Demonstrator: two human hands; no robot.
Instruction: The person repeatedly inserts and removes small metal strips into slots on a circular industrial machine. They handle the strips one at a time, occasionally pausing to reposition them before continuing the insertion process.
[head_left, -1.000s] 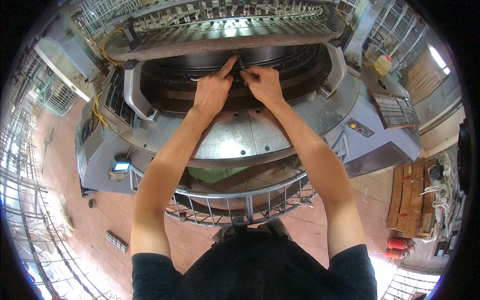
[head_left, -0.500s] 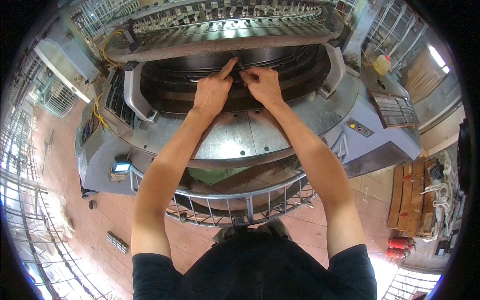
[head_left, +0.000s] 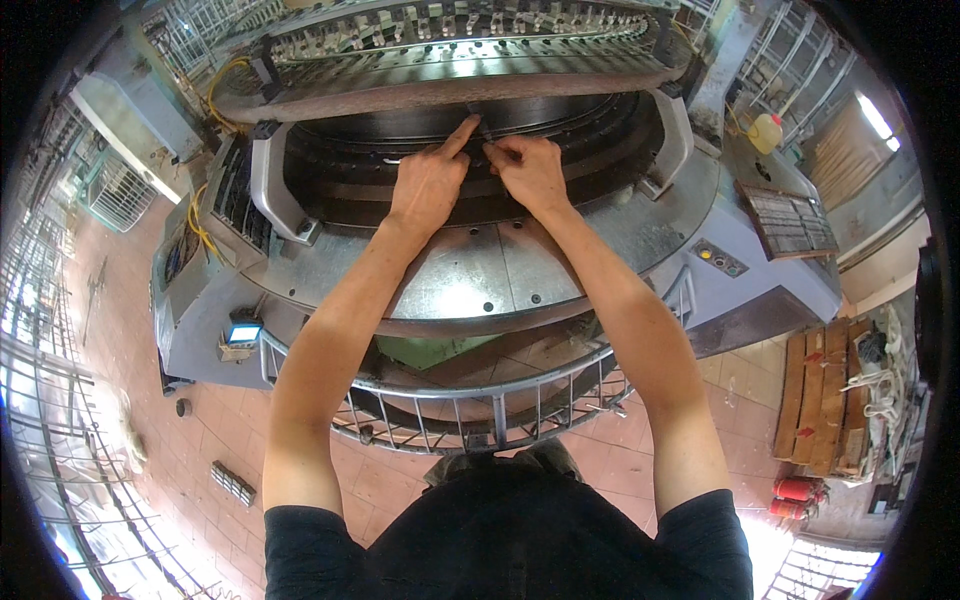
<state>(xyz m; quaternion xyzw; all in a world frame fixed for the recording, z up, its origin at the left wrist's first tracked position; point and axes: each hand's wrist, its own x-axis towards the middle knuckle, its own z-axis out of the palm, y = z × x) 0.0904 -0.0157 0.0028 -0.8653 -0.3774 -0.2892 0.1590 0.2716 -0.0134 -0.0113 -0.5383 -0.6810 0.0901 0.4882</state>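
Observation:
Both hands reach into the curved dark recess of a large circular knitting machine (head_left: 350, 185), below its overhanging ring. My left hand (head_left: 430, 183) has its index finger stretched out toward the black cylinder wall (head_left: 400, 125); its other fingers are curled, with nothing visible in them. Just to the right, my right hand (head_left: 530, 170) is closed in a pinch. A thin greyish strip (head_left: 485, 128) rises from its fingertips against the cylinder, beside the left fingertip. Its lower end is hidden by the fingers, and its exact kind is too small to tell.
Silver brackets (head_left: 268, 185) flank the recess, and a polished metal plate (head_left: 450, 275) lies under my wrists. A curved guard rail (head_left: 500, 395) stands before my body. The control buttons (head_left: 720, 257) and a yellowish plastic jug (head_left: 765, 133) are at the right.
Both hands keep nearly the same pose at the same place on the cylinder. The view has shifted very slightly.

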